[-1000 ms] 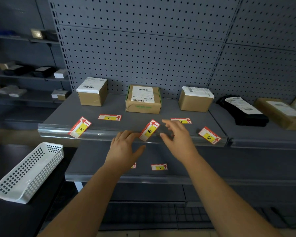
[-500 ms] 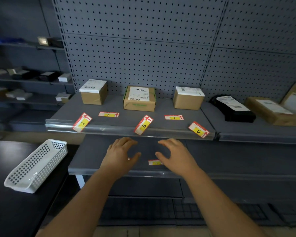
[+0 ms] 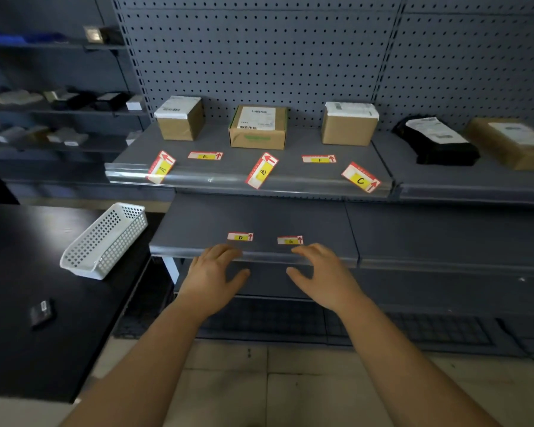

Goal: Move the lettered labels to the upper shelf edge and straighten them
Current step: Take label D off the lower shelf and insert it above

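Observation:
Red, white and yellow labels lie on two grey shelves. Labels A (image 3: 161, 167), B (image 3: 262, 170) and C (image 3: 360, 177) sit crooked on the upper shelf's clear front edge (image 3: 216, 179). Labels E (image 3: 205, 155) and F (image 3: 319, 159) lie flat further back on that shelf. Labels D (image 3: 240, 236) and G (image 3: 290, 240) rest on the lower shelf (image 3: 198, 223). My left hand (image 3: 211, 277) and my right hand (image 3: 322, 277) hover at the lower shelf's front edge, fingers spread, holding nothing, just below D and G.
Three cardboard boxes (image 3: 258, 127) stand at the back of the upper shelf; a black parcel (image 3: 435, 141) and a brown parcel (image 3: 512, 141) lie to the right. A white perforated basket (image 3: 105, 240) and a small black object (image 3: 42, 312) rest on the dark table at left.
Both hands have dropped from label B on the upper shelf edge to the lower shelf's front edge. Labels D and G are now uncovered.

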`<action>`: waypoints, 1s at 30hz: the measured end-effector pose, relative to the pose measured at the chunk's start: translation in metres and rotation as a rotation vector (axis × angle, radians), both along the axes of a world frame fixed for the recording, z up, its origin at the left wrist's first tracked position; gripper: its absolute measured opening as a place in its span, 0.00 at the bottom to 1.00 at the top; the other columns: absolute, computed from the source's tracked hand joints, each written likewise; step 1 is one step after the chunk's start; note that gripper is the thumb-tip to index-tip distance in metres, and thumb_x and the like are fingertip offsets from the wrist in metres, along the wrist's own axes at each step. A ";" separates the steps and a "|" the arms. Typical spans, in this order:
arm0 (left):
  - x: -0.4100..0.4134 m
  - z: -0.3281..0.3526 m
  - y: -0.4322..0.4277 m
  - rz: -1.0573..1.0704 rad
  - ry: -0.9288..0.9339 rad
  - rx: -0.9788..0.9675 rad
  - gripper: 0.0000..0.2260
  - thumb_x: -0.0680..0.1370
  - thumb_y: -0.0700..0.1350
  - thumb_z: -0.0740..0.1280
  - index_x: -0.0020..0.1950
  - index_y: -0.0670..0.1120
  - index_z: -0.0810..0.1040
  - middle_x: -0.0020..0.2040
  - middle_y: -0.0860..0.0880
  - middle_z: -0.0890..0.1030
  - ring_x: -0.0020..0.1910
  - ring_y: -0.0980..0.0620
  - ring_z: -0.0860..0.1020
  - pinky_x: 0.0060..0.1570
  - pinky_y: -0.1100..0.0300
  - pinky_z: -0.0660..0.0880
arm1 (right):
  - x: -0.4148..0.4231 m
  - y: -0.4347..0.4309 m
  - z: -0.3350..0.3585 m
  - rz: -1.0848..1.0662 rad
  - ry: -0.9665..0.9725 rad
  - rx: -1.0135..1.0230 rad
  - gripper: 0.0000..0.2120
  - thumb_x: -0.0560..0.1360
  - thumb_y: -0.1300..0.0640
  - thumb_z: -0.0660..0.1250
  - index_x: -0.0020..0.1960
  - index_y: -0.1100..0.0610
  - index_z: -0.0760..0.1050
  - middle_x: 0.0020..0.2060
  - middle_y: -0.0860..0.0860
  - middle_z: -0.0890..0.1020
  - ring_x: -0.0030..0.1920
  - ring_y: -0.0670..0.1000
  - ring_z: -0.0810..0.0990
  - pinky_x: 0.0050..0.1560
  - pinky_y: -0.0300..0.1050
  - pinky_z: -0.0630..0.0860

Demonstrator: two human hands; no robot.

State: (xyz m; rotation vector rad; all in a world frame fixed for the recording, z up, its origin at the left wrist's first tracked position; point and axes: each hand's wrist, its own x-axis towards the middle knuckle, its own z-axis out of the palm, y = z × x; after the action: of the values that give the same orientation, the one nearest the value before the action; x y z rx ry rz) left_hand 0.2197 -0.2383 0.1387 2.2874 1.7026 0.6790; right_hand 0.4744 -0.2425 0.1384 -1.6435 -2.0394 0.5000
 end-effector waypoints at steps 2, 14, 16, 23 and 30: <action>0.000 -0.005 -0.004 -0.003 -0.006 -0.014 0.24 0.73 0.63 0.58 0.62 0.51 0.75 0.61 0.52 0.75 0.61 0.50 0.71 0.62 0.51 0.67 | -0.001 -0.005 -0.005 0.004 -0.001 -0.020 0.23 0.76 0.41 0.63 0.69 0.47 0.71 0.62 0.45 0.73 0.63 0.47 0.71 0.63 0.46 0.71; -0.016 -0.028 0.068 -0.064 -0.036 -0.064 0.18 0.75 0.55 0.66 0.62 0.49 0.75 0.62 0.52 0.75 0.60 0.50 0.71 0.62 0.48 0.68 | -0.030 0.047 -0.023 -0.035 -0.027 -0.079 0.22 0.76 0.41 0.64 0.68 0.46 0.71 0.63 0.43 0.74 0.64 0.46 0.70 0.63 0.43 0.70; -0.023 -0.032 0.086 -0.068 -0.042 -0.070 0.18 0.75 0.53 0.67 0.63 0.48 0.75 0.62 0.51 0.75 0.60 0.49 0.71 0.62 0.49 0.68 | -0.039 0.065 -0.026 -0.037 -0.038 -0.087 0.22 0.76 0.41 0.64 0.68 0.46 0.71 0.65 0.44 0.73 0.66 0.46 0.69 0.64 0.45 0.69; -0.053 -0.064 0.145 -0.109 -0.048 -0.152 0.18 0.75 0.56 0.65 0.63 0.51 0.74 0.61 0.51 0.76 0.59 0.49 0.73 0.59 0.44 0.71 | -0.071 0.121 -0.059 -0.059 -0.068 -0.155 0.23 0.75 0.40 0.64 0.67 0.47 0.71 0.64 0.48 0.75 0.63 0.50 0.73 0.61 0.52 0.74; -0.061 -0.098 0.177 -0.071 -0.062 -0.208 0.21 0.74 0.58 0.63 0.62 0.48 0.76 0.61 0.48 0.77 0.60 0.45 0.73 0.59 0.46 0.70 | -0.093 0.159 -0.091 -0.044 -0.081 -0.222 0.23 0.75 0.41 0.65 0.67 0.47 0.71 0.59 0.48 0.76 0.59 0.49 0.75 0.55 0.49 0.76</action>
State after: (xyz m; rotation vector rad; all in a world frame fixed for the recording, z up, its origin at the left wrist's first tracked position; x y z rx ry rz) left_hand 0.1590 -0.0617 0.0404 2.1494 1.5760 0.5262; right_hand 0.3816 -0.0837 0.0478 -1.8601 -2.0624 0.6751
